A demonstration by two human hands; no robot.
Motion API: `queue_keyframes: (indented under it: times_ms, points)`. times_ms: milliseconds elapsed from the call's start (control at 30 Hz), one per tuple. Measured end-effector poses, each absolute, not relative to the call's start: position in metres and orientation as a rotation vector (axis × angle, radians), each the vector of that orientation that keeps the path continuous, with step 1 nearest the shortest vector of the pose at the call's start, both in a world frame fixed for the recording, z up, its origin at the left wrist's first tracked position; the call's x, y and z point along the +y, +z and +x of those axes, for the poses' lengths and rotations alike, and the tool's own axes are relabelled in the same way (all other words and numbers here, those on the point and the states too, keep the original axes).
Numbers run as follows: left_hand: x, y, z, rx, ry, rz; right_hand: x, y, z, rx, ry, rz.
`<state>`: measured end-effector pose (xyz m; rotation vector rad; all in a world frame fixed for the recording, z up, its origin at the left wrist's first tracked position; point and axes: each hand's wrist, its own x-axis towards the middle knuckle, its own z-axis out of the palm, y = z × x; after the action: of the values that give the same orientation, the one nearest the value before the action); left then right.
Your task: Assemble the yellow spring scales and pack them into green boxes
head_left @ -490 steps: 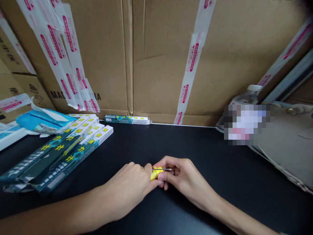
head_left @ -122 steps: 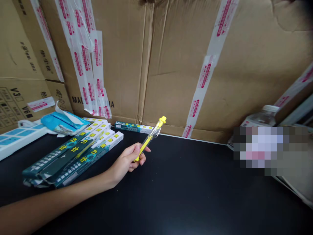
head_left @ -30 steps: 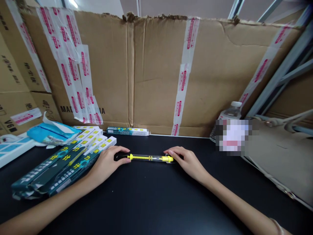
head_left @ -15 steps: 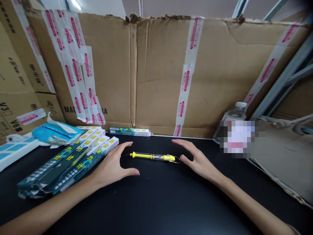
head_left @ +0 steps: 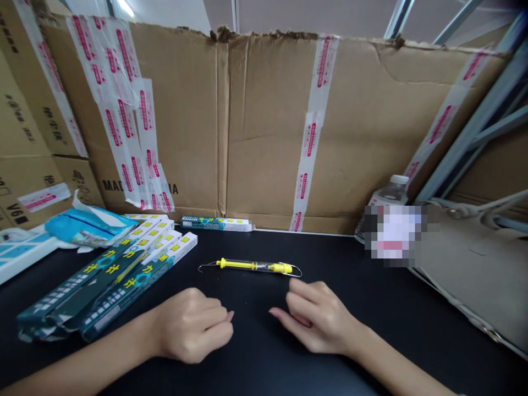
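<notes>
A spring scale [head_left: 256, 266] with a clear tube and yellow ends lies crosswise on the black table. Its wire hook points left, and a wire loop is at its right end. My left hand [head_left: 193, 324] is closed in a fist on the near side of the scale, apart from it, with nothing seen in it. My right hand [head_left: 319, 319] has its fingers curled in and its thumb pointing left. It is just below the scale's right end and holds nothing that I can see.
Several long green-and-white boxes [head_left: 111, 269] lie at the left, near a blue soft packet [head_left: 88, 225] and a white power strip [head_left: 25, 256]. Another such box [head_left: 216, 223] lies along the cardboard wall [head_left: 264, 137]. A bottle [head_left: 391, 192] and a beige bag [head_left: 466, 264] stand at the right.
Both hands have drawn back toward me from the two ends of the spring scale. Their spread fingers have curled in. The scale stays on the table, and the view has shifted slightly.
</notes>
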<state>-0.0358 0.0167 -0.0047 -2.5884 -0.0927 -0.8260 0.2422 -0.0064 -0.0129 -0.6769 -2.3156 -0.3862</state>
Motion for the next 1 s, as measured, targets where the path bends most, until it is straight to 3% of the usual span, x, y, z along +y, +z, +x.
queue_keyframes:
  times_ms: [167, 400, 767, 1000]
  points:
    - [0.017, -0.015, -0.038, -0.143, -0.808, -2.524, -0.006, -0.017, 0.236, -2.288, -0.567, -0.616]
    - [0.016, -0.009, -0.035, -0.198, -0.822, -2.540, 0.001, -0.016, 0.241, -2.544, 0.011, -0.904]
    - [0.020, 0.004, -0.007, -0.400, -0.755, -2.349, 0.000, -0.012, 0.232, -2.449, -0.035, -1.095]
    - [0.074, 0.042, 0.008, -0.965, -0.546, -2.365, 0.010, -0.012, 0.226, -2.215, 0.041, -1.233]
